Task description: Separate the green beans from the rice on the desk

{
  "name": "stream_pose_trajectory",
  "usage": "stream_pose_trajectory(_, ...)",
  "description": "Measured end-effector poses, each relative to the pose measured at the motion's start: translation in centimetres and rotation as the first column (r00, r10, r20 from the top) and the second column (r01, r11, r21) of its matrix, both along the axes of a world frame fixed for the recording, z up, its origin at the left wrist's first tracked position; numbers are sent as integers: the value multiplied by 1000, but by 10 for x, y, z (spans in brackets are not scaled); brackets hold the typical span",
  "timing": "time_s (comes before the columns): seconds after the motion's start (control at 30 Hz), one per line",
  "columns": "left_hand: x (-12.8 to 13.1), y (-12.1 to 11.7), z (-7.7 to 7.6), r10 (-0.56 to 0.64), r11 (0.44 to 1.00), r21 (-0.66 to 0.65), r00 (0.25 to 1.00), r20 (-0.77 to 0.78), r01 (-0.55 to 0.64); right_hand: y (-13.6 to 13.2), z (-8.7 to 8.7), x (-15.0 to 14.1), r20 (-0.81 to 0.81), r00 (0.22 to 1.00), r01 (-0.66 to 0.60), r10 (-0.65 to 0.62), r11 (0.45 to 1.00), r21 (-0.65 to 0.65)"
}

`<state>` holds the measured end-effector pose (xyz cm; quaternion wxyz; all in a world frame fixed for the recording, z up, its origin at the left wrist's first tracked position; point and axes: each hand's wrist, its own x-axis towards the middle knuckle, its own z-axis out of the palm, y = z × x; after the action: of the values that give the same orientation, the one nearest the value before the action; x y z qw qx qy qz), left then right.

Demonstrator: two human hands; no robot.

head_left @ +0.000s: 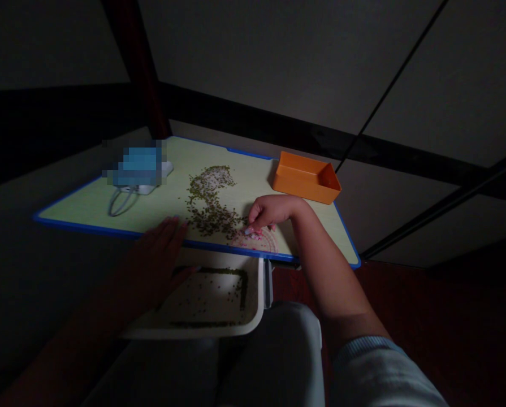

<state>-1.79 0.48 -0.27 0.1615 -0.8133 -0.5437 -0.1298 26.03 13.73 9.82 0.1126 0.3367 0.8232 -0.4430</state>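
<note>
My left hand (161, 257) lies at the front edge of a pale green tabletop (253, 178) with a blue rim. Its fingers are stretched out over the edge, and the thumb hangs lower, above a white bin. On the tabletop my right hand (273, 211) is bent down with curled fingers, the tips pressed together near the surface. Whatever those fingertips hold is too small to make out. Small green and dark grains (212, 206) are spread in a curved patch to their left. Beneath the fingers is a pinkish printed pattern (263, 243) with a few grains on it.
An orange open box (297, 189) stands at the back right of the tabletop. At the left are a blurred blue-screened device (140, 164) and a looped cable (119, 206). Below the front edge, the white bin (253, 322) holds scattered grains, with more along its inner edges.
</note>
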Motion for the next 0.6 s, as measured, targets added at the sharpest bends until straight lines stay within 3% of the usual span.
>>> stream_pose_trajectory(0.6, -6, 5, -9, -46, 996, 72, 997, -56, 50, -2, -2, -3, -34, 998, 55, -53, 998, 33)
